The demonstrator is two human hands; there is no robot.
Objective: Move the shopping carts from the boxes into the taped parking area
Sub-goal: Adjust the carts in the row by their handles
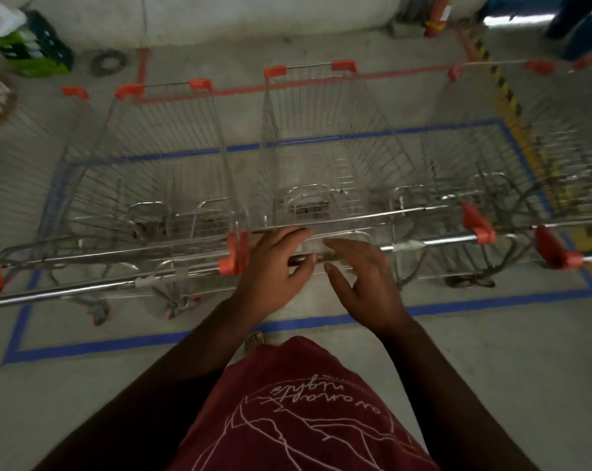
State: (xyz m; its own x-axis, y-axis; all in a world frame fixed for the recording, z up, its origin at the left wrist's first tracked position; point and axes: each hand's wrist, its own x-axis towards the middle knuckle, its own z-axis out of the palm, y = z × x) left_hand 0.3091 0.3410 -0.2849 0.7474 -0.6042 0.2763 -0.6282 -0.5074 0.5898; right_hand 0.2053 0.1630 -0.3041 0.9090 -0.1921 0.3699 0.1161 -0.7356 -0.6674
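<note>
carts: three clear ones side by side, all wire with orange corner caps; middle cart (321, 158) dead centre, left cart (158, 164) just beside it, right cart (512, 154) on the other side; sliver of a fourth at the far left edge, too cut off to say much
parking area: blue tape rectangle (308, 323) on the concrete floor (491, 368); carts sitting over it, rear wheels inside the near tape line, baskets poking past the far tape line; near-left corner of the tape bare
middle handle: chrome bar (434, 240) with orange ends, running across the near side of the rectangle
left hand (270, 270): resting on the middle handle close to its left orange cap, fingers laid over the bar, loose rather than clenched; no proper grasp visible
right hand (362, 283): right next to the left one, fingers spread and released, hovering at the bar; can't tell if actually touching
red tape (321, 83): second outline further back, under the cart fronts
far left corner of floor: green crate (36, 45) with blurry stuff in it
shirt (301, 409): maroon with white line print, bottom of view
blur: heavy on the right side
</note>
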